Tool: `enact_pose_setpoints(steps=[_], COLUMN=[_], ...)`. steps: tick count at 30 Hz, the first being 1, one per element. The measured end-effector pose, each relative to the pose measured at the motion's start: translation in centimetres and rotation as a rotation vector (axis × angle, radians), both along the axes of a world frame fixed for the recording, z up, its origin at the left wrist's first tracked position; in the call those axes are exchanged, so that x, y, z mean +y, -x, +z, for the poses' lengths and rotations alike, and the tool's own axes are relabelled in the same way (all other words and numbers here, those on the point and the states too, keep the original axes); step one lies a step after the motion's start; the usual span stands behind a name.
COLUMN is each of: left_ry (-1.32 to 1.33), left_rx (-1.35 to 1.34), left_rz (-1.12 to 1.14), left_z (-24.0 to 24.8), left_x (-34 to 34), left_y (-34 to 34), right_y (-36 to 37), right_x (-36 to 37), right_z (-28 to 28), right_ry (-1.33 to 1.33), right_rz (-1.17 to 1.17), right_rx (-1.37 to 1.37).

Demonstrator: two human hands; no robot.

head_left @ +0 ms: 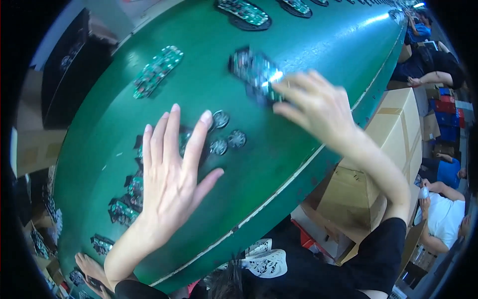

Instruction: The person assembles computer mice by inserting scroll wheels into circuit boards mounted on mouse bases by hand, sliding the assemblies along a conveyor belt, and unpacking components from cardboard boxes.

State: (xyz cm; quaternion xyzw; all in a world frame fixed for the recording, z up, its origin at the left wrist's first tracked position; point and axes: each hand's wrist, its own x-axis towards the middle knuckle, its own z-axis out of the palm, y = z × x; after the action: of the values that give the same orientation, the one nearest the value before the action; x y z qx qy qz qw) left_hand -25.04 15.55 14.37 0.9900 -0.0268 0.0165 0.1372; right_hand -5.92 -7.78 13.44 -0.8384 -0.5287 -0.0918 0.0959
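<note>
- Left hand (172, 182): fingers spread apart, near round dark parts (237, 139); green table (259, 172) beneath;
- Right hand (321, 107): fingers at end of blurred circuit board (253, 72); grip: cannot tell

I hold a blurred, black-cased green circuit board (253, 70) aslant between the surface's (279, 164) long edges, three dark discs (237, 138) nearby

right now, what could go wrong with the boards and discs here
The right hand is at just one end of the blurred board, so it might slip or swing. The left hand has its index fingertip right by the small discs and could knock them apart.
</note>
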Motion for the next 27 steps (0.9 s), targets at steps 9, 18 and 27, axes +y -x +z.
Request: enact_pose_setpoints(steps=[9, 18, 27], left_ry=[-0.096, -0.201, -0.052], left_rx=[-0.051, 0.009, -0.321], left_rz=[0.060, -0.146, -0.066], left_z=[-2.1, -0.5, 0.3], left_x=[1.6, 8.5, 6.3], left_y=[1.9, 4.1, -3.7], right_y=[-3.7, 4.3, 0.4], right_x=[7.8, 6.5, 6.7], right_z=[0.9, 2.5, 4.0], right_ry=[0.000, 0.074, 0.060], right_rz=[0.054, 0.099, -0.093], right_rx=[-0.204, 0.311, 0.767])
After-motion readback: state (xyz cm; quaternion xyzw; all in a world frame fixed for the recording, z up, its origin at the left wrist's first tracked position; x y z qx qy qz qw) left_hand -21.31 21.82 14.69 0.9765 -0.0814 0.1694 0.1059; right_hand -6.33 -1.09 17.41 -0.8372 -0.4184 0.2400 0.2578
